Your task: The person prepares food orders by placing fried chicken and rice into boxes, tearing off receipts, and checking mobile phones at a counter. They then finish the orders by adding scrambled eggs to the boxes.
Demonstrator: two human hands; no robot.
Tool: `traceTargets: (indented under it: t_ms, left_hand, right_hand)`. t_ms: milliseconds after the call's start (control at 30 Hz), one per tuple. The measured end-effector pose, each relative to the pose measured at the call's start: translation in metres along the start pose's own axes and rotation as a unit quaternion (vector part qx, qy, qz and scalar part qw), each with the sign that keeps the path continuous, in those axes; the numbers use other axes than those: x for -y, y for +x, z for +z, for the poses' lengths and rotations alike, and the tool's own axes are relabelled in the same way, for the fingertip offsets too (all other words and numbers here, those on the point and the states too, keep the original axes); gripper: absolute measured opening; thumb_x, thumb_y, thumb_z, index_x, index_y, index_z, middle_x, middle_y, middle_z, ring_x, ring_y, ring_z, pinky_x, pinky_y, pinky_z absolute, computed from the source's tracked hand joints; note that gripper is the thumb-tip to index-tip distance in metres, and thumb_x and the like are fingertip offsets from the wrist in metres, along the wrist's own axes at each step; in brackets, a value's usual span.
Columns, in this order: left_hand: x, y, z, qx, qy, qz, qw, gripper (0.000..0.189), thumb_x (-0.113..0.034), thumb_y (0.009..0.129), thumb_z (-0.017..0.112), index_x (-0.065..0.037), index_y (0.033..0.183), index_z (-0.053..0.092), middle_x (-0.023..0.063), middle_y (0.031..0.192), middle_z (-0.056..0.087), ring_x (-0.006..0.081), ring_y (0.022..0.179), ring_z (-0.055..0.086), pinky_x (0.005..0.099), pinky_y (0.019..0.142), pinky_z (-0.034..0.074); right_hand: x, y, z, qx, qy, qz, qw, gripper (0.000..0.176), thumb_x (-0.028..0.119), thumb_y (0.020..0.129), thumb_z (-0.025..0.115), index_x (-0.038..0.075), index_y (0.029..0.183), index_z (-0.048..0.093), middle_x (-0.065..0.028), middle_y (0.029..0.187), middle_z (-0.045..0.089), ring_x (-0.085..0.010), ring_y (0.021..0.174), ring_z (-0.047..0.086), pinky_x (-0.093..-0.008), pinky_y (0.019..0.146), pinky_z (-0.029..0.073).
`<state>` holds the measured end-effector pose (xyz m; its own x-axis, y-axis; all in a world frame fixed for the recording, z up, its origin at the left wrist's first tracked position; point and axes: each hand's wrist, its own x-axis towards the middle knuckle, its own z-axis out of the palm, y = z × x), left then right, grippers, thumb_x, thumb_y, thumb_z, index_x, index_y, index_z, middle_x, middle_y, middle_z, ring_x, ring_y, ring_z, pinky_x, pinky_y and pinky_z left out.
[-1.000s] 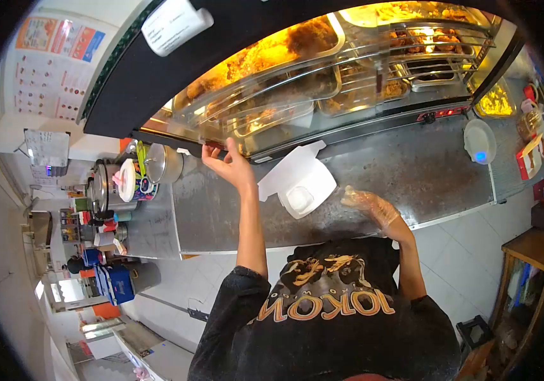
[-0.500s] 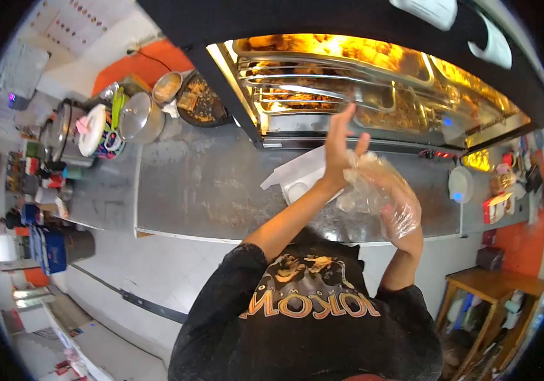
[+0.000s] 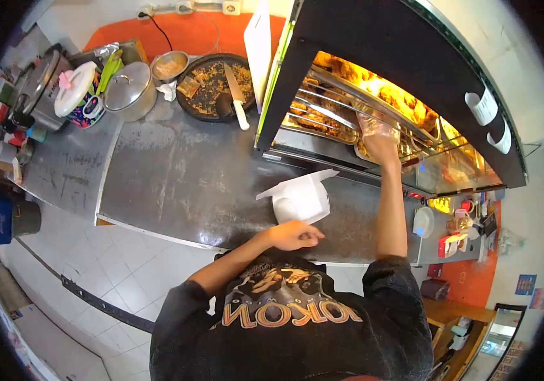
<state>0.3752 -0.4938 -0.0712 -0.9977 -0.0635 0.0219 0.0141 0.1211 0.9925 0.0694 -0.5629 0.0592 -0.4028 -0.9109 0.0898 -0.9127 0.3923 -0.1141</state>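
My left hand (image 3: 296,235) is bare, in front of a white open box (image 3: 302,198) on the metal counter (image 3: 183,171). Its fingers are loosely curled, and nothing shows between them. Clear plastic covers my right hand (image 3: 380,134), which reaches inside the lit display case (image 3: 348,159). Its fingers are by the near end of a long metal utensil (image 3: 326,112) and close to trays of browned food (image 3: 405,105). Glare and plastic hide whether they grip it.
Left of the case, a round dark pan (image 3: 205,113) holds food bits and a white-handled knife (image 3: 234,89). Beyond it are a small bowl (image 3: 169,66) and a lidded pot (image 3: 133,95). A white round container (image 3: 423,222) is at the right.
My hands have moved apart. The left has come down near the box and curled its fingers; the plastic-covered right has gone into the case. The view has shifted, showing more of the pan.
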Motion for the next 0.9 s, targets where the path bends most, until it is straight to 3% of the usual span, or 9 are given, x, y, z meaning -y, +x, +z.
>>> traceTargets:
  t_ms: [100, 167, 233, 300, 433, 633, 733, 833, 900]
  left_hand:
    - [0.030, -0.031, 0.005, -0.069, -0.033, 0.033, 0.997, 0.032, -0.022, 0.094, 0.058, -0.004, 0.120, 0.062, 0.0105, 0.100, 0.069, 0.0163, 0.084, 0.065, 0.0304, 0.077, 0.051]
    - [0.032, -0.043, 0.005, -0.057, -0.058, -0.001, 0.997, 0.031, -0.017, 0.094, 0.057, -0.003, 0.121, 0.061, 0.0123, 0.108, 0.067, 0.0178, 0.093, 0.064, 0.0305, 0.083, 0.050]
    - [0.031, -0.045, 0.005, -0.047, -0.084, -0.035, 0.995, 0.031, -0.012, 0.093, 0.056, -0.003, 0.122, 0.060, 0.0141, 0.115, 0.066, 0.0194, 0.102, 0.064, 0.0307, 0.088, 0.050]
    - [0.028, -0.050, 0.006, -0.049, -0.084, -0.065, 0.993, 0.033, -0.012, 0.092, 0.057, -0.003, 0.123, 0.059, 0.0128, 0.117, 0.065, 0.0207, 0.104, 0.063, 0.0316, 0.090, 0.049]
    - [0.028, -0.057, 0.002, -0.039, -0.017, -0.066, 0.997, 0.033, -0.015, 0.091, 0.059, -0.003, 0.123, 0.059, 0.0117, 0.118, 0.065, 0.0226, 0.105, 0.063, 0.0335, 0.092, 0.049]
    - [0.030, -0.065, -0.001, -0.043, 0.007, -0.075, 0.996, 0.036, -0.023, 0.091, 0.061, -0.006, 0.122, 0.060, 0.0132, 0.121, 0.064, 0.0270, 0.109, 0.062, 0.0374, 0.095, 0.047]
    - [0.020, -0.066, -0.003, -0.035, 0.021, -0.096, 0.995, 0.036, -0.024, 0.091, 0.061, -0.006, 0.121, 0.060, 0.0139, 0.121, 0.063, 0.0284, 0.111, 0.061, 0.0376, 0.096, 0.047]
    - [0.021, -0.068, -0.004, -0.035, 0.036, -0.103, 0.993, 0.036, -0.025, 0.090, 0.061, -0.005, 0.121, 0.060, 0.0147, 0.121, 0.063, 0.0294, 0.110, 0.061, 0.0383, 0.096, 0.047]
    - [0.042, -0.070, 0.004, -0.071, 0.036, -0.062, 0.995, 0.038, -0.030, 0.088, 0.064, -0.007, 0.119, 0.062, 0.0156, 0.114, 0.066, 0.0320, 0.103, 0.063, 0.0392, 0.089, 0.049]
  right_hand:
    - [-0.018, 0.034, 0.020, 0.070, -0.032, -0.011, 0.997, 0.061, 0.055, 0.096, 0.035, 0.016, 0.143, 0.041, -0.0170, 0.150, 0.034, -0.0364, 0.139, 0.029, -0.0472, 0.115, 0.021]
    - [-0.006, 0.046, 0.019, -0.037, -0.040, 0.014, 0.998, 0.061, 0.052, 0.096, 0.041, 0.015, 0.145, 0.035, -0.0193, 0.151, 0.029, -0.0360, 0.140, 0.026, -0.0452, 0.114, 0.027]
    - [-0.014, 0.060, 0.023, -0.039, -0.026, 0.016, 0.999, 0.062, 0.051, 0.095, 0.044, 0.014, 0.145, 0.036, -0.0161, 0.153, 0.028, -0.0337, 0.141, 0.025, -0.0456, 0.115, 0.024]
    - [-0.016, 0.070, 0.033, -0.139, -0.072, -0.005, 0.988, 0.065, 0.060, 0.093, 0.037, 0.016, 0.139, 0.046, -0.0141, 0.148, 0.038, -0.0339, 0.137, 0.034, -0.0458, 0.114, 0.025]
    - [-0.030, 0.056, 0.020, -0.030, 0.011, 0.013, 0.999, 0.061, 0.057, 0.092, 0.044, 0.016, 0.138, 0.048, -0.0138, 0.145, 0.043, -0.0350, 0.134, 0.038, -0.0445, 0.112, 0.029]
    - [-0.014, 0.030, 0.006, -0.045, -0.005, -0.020, 0.999, 0.046, 0.043, 0.095, 0.049, 0.012, 0.128, 0.057, -0.0144, 0.132, 0.057, -0.0326, 0.125, 0.049, -0.0407, 0.106, 0.036]
    - [-0.023, 0.029, 0.005, 0.042, 0.068, 0.074, 0.994, 0.044, 0.042, 0.095, 0.049, 0.011, 0.125, 0.060, -0.0151, 0.127, 0.060, -0.0362, 0.122, 0.051, -0.0424, 0.103, 0.038]
    - [-0.038, -0.001, 0.011, 0.007, 0.450, 0.025, 0.893, 0.028, 0.025, 0.093, 0.063, 0.000, 0.104, 0.066, -0.0078, 0.094, 0.066, -0.0156, 0.086, 0.060, -0.0298, 0.074, 0.048]
    - [-0.014, -0.024, 0.012, -0.069, 0.484, 0.030, 0.872, 0.020, 0.017, 0.092, 0.065, -0.001, 0.100, 0.063, -0.0019, 0.089, 0.060, -0.0064, 0.077, 0.052, -0.0232, 0.065, 0.044]
